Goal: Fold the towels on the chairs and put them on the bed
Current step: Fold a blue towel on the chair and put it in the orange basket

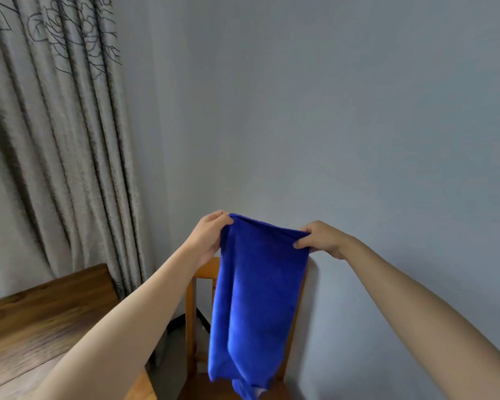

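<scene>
A blue towel point(257, 298) hangs lengthwise in front of me, doubled over along its top edge. My left hand point(211, 235) pinches its upper left corner. My right hand point(321, 239) pinches the upper right corner. Both hands hold the top edge stretched level above the back of a wooden chair point(191, 313), which stands against the wall. The towel's lower end reaches down to the chair seat and hides most of the backrest. No bed is in view.
A wooden table point(41, 321) fills the lower left, its edge close to the chair. Grey patterned curtains point(64, 140) hang at the left. A plain grey wall point(358, 125) runs behind and to the right of the chair.
</scene>
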